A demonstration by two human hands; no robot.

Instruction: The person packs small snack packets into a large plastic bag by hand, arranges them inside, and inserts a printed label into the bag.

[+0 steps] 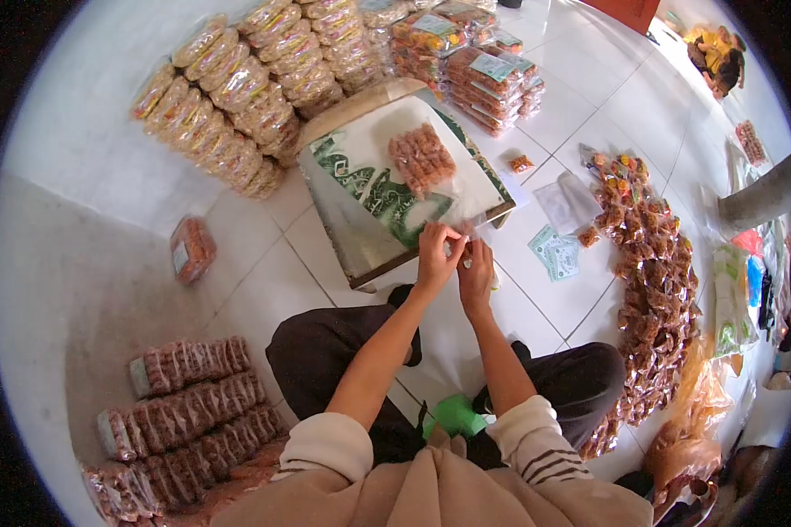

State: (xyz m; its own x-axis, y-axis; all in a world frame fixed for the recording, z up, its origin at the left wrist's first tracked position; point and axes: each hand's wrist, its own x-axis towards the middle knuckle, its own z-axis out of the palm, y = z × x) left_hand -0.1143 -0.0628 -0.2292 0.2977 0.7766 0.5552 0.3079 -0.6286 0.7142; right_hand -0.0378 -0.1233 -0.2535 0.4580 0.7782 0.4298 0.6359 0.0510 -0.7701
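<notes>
Bag lies on surface, left hand and right hand curled by its clear end, grip I can't tell, and uneven pulling could tear the thin film.

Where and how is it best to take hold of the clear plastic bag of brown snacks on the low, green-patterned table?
Grip the clear plastic bag of brown snacks by the left and right sides of its filled block, probably best two-handed from the near side. That block lies flat, while the loose film end, nearest you, would likely sag.
</notes>
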